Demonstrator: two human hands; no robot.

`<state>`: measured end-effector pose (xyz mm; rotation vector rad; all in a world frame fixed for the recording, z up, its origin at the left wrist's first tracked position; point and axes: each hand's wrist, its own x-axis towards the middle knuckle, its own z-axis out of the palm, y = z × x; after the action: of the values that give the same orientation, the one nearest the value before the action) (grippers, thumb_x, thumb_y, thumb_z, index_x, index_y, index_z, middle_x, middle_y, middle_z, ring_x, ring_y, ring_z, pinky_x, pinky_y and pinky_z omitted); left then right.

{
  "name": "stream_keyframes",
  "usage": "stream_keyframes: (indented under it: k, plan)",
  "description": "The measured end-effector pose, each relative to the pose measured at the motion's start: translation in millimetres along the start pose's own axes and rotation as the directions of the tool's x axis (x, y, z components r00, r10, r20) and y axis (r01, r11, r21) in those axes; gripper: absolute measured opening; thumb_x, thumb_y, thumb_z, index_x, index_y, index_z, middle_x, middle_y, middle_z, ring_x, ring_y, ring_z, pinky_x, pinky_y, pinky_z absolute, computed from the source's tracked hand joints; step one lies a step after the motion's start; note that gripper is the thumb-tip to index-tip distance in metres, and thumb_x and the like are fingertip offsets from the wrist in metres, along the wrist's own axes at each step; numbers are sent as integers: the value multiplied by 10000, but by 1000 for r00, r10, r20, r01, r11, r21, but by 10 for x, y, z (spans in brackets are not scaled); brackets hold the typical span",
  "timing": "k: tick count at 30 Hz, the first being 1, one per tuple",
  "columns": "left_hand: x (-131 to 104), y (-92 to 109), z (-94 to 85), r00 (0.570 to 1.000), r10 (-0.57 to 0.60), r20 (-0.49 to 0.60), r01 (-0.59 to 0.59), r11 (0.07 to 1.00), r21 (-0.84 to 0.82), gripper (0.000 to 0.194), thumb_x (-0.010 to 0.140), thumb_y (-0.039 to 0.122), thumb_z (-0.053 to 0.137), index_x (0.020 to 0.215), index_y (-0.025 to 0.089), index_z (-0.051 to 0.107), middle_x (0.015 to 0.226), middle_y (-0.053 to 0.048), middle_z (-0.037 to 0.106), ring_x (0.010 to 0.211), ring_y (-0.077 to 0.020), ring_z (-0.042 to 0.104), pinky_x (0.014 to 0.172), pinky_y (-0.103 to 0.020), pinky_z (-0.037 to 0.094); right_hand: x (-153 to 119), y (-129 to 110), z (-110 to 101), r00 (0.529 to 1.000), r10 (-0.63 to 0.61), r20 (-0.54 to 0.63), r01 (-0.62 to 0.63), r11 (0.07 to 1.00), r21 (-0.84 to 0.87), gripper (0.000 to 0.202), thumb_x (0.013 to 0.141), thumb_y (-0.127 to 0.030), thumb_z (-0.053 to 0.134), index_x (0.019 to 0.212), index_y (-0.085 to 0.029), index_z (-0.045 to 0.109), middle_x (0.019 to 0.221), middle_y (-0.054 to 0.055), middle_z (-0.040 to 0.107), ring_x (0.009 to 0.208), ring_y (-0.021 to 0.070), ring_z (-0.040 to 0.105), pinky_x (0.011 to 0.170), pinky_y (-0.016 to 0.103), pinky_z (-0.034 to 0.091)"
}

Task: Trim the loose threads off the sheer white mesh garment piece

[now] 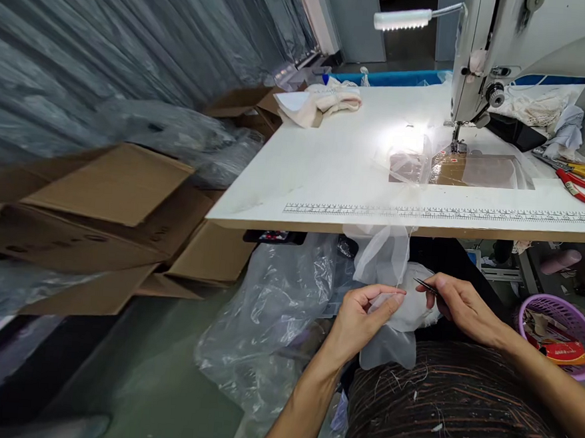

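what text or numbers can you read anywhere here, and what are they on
No text reads clearly.
Ruler scale along the sewing table edge: tick marks show, numerals too small to read.
Cardboard boxes: faint print, too blurred to read.
Packet in the purple basket: print too small to read.

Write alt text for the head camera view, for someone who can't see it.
Below a white sewing table, a person's left hand pinches sheer white fabric while the right hand holds a thin dark tool to it. A sewing machine and scissors sit on the table.
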<state>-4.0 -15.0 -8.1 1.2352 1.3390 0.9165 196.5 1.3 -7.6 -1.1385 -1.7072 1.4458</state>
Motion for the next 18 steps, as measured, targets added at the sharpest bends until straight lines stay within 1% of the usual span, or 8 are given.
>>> stream_keyframes:
  k: [1,3,5,7,9,11,15,18]
  plan:
    - [-13,0,-6,1000,1,3,-1,1000,5,324,735,465,736,830,160,794,676,-45,736,530,-137,577,486,-234,441,18,27,15,1000,6,-4,-6,1000,-6,643,953,-650,284,779,-164,667,655,7,505,566,112,390,503,229,325]
    - [-29,4,-10,1000,12,14,-13,1000,18,327,760,464,713,848,160,797,644,-35,721,494,-124,543,455,-226,405,67,69,51,1000,-2,12,2,999,-42,701,937,-700,254,791,-158,674,594,-17,429,541,111,363,493,236,308]
    - [-36,18,-11,999,36,32,-37,999,33,317,780,455,694,858,168,800,671,-40,732,505,-128,551,463,-230,410,118,84,84,998,-37,47,41,995,-89,697,923,-720,275,770,-160,660,567,-35,367,531,109,337,484,237,287]
    - [-39,40,-12,997,59,45,-61,997,42,297,798,441,678,860,179,802,716,-51,746,561,-149,592,504,-244,445,159,73,108,994,-62,90,72,991,-116,675,926,-713,275,703,-171,610,559,-43,328,517,103,301,471,237,261]
    - [-43,58,-14,997,65,46,-67,997,44,283,805,431,673,855,184,801,717,-54,744,617,-171,624,547,-258,474,191,51,126,989,-82,126,98,988,-123,646,935,-695,272,660,-183,554,566,-41,335,518,101,296,473,238,260]
    - [-45,63,-16,998,57,40,-59,997,41,284,801,433,677,848,180,797,697,-50,732,636,-181,631,567,-265,482,218,38,144,986,-95,138,113,985,-128,620,943,-677,274,668,-189,540,575,-38,361,527,103,313,486,239,272]
    - [-42,29,-21,999,21,50,-21,1000,6,319,781,463,685,831,166,791,685,-47,712,598,-161,587,547,-256,452,244,68,180,993,-86,83,99,980,-174,605,940,-666,293,683,-188,559,574,-27,412,535,113,360,513,249,298]
    - [-34,2,-27,998,-42,45,44,998,-44,361,754,491,696,808,146,785,645,-48,681,553,-138,533,500,-238,399,221,94,177,996,-72,46,80,979,-190,621,944,-669,289,726,-180,605,579,-22,446,542,118,391,527,250,315]
